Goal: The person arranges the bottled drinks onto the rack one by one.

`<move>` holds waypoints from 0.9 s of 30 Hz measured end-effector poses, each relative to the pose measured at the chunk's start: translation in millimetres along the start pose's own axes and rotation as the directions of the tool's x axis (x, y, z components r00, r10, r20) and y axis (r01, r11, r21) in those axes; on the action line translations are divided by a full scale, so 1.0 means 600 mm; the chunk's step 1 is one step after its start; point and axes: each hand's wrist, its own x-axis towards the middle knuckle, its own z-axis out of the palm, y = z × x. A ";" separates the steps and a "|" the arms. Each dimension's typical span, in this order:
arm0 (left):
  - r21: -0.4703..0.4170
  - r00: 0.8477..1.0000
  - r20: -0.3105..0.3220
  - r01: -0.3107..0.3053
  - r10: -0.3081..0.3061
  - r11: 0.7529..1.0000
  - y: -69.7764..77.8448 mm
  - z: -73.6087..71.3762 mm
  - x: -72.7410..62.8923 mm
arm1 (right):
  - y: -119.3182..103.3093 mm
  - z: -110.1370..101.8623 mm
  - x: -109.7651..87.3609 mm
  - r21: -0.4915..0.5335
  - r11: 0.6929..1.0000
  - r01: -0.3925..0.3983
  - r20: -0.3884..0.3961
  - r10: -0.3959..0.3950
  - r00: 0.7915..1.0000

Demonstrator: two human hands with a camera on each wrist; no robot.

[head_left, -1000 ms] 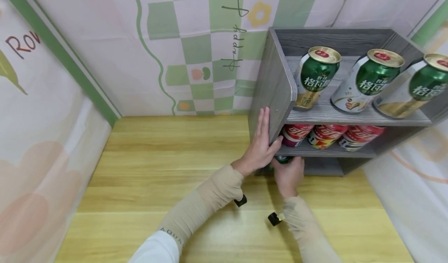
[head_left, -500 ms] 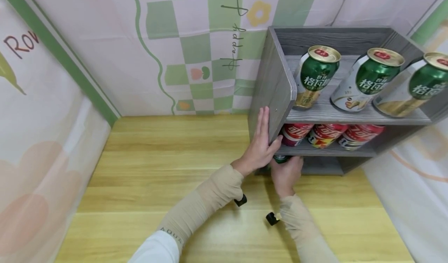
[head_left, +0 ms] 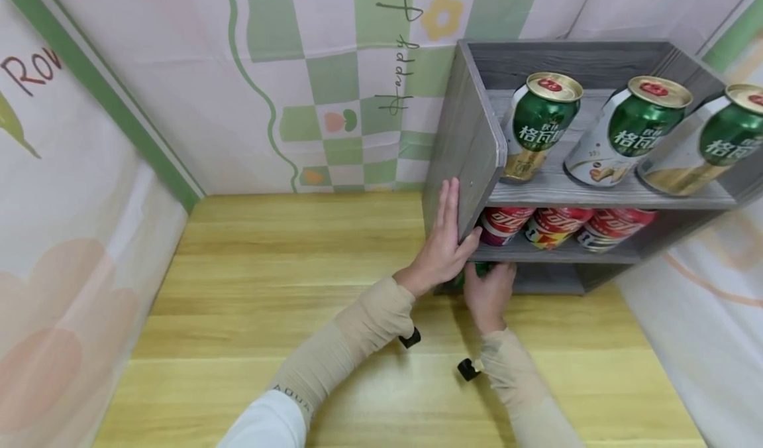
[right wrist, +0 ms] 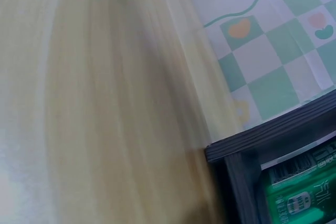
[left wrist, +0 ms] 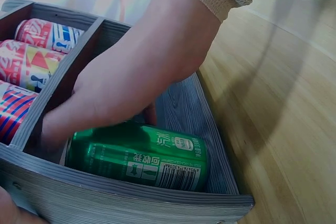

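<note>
My left hand (head_left: 443, 249) rests on the outer side panel of the grey wooden shelf (head_left: 461, 146). Its fingers lie straight along the panel, the thumb at the front edge. With my right hand (head_left: 491, 295) I reach into the bottom compartment and hold a green soda can (left wrist: 139, 156) by its upper part. This can stands upright beside the left side panel, its barcode facing the left wrist view. The right fingertips are mostly hidden behind the can and the board above. In the right wrist view the green can shows at the lower right corner, without the hand.
Three red cola cans (head_left: 557, 227) stand in the middle compartment. On the top level are three green and white cans (head_left: 632, 133) with gold lids. Shelf and arms are over a light wooden table (head_left: 286, 262), with a patterned cloth wall (head_left: 330, 83) behind.
My right hand shifts only slightly at the bottom compartment, and more of the green can shows to its left. The left hand stays on the side panel. The head view tilts a little.
</note>
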 end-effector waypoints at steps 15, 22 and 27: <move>-0.004 1.000 0.001 0.006 -0.006 1.000 -0.001 -0.001 0.002 | 0.009 -0.025 0.003 0.095 0.995 0.027 -0.093 -0.018 0.996; -0.001 1.000 -0.010 0.001 -0.001 1.000 0.001 -0.002 0.001 | 0.008 -0.034 0.007 0.109 0.994 0.029 -0.086 -0.020 0.996; 0.000 1.000 -0.002 0.006 -0.006 1.000 0.000 -0.001 0.001 | 0.010 -0.042 0.006 0.109 0.994 0.026 -0.080 -0.018 0.997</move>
